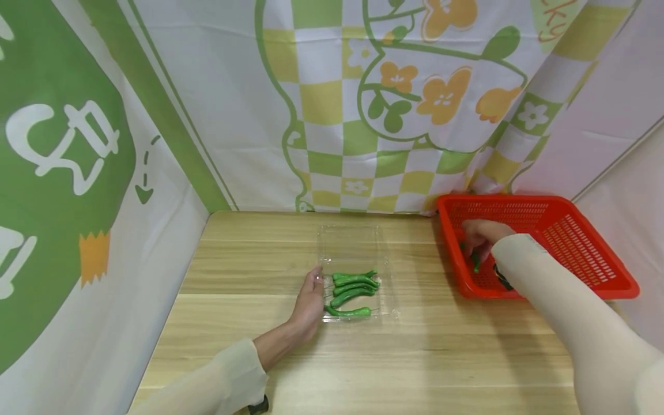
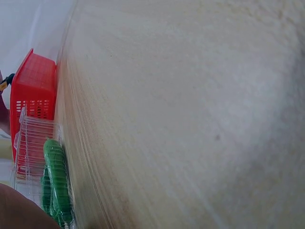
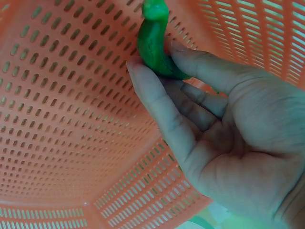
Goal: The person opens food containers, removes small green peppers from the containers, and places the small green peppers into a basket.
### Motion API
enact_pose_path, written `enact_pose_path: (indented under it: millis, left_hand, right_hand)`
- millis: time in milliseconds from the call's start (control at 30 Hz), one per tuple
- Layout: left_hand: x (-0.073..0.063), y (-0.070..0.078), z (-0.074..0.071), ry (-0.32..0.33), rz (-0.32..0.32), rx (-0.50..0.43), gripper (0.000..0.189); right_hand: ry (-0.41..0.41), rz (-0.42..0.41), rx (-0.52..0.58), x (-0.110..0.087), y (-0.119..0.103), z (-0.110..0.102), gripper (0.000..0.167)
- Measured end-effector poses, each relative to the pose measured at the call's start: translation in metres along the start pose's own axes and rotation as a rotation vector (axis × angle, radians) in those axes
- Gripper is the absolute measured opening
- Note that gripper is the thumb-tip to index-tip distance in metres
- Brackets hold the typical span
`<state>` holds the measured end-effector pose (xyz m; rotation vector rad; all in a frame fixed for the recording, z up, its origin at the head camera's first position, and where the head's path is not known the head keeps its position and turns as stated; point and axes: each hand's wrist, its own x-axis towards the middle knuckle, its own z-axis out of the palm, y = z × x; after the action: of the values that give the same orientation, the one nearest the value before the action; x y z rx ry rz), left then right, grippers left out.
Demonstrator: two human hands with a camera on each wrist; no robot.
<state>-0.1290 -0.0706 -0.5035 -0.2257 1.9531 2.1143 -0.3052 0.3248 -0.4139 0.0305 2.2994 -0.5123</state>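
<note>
A clear plastic box [image 1: 385, 305] with its lid folded open lies on the table, several green chili peppers [image 1: 353, 297] side by side in it. My left hand [image 1: 309, 305] holds the box at its left side, thumb at the rim; its other fingers are mostly hidden. In the left wrist view, the peppers [image 2: 58, 179] show through the ribbed wall. My right hand [image 1: 485, 235] is inside the red basket [image 1: 614, 282]. Between thumb and index finger it pinches a curved green chili pepper [image 3: 155, 45], as the right wrist view shows.
The basket has slotted walls and stands at the table's right, against the back curtain [image 1: 321, 104]. The wooden table [image 1: 244, 253] extends left of the box and in front of it. A printed curtain [image 1: 62, 173] borders the left side.
</note>
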Motion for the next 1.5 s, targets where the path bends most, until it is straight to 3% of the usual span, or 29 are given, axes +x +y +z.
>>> enact_pose_path:
  millis: [267,467,633,867,1133,1367,1500]
  left_hand:
    - [-0.001,-0.001,0.0,0.003,-0.001,-0.009,0.054]
    - [-0.001,0.0,0.0,-0.008,-0.001,-0.006,0.054]
    - [-0.001,0.001,0.0,-0.013,0.0,-0.008,0.054]
    - [0.0,0.002,-0.001,-0.025,-0.005,-0.004,0.055]
    - [-0.001,0.003,-0.001,-0.024,-0.012,-0.001,0.055]
    - [-0.001,0.001,-0.001,-0.02,0.005,0.005,0.054]
    - [-0.001,0.0,-0.001,-0.016,0.005,0.003,0.054]
  right_hand:
    - [-0.002,-0.002,0.002,-0.001,-0.001,0.004,0.038]
    - [0.021,0.013,-0.023,-0.001,0.0,0.003,0.061]
    - [0.025,0.003,-0.007,-0.005,0.0,0.001,0.068]
    - [-0.014,-0.031,-0.03,-0.006,-0.002,-0.006,0.04]
    - [-0.012,0.005,-0.094,-0.008,0.0,-0.017,0.028]
    - [-0.022,-0.043,-0.219,-0.01,0.007,-0.027,0.021]
    - [0.035,-0.068,-0.306,-0.013,0.006,-0.032,0.018]
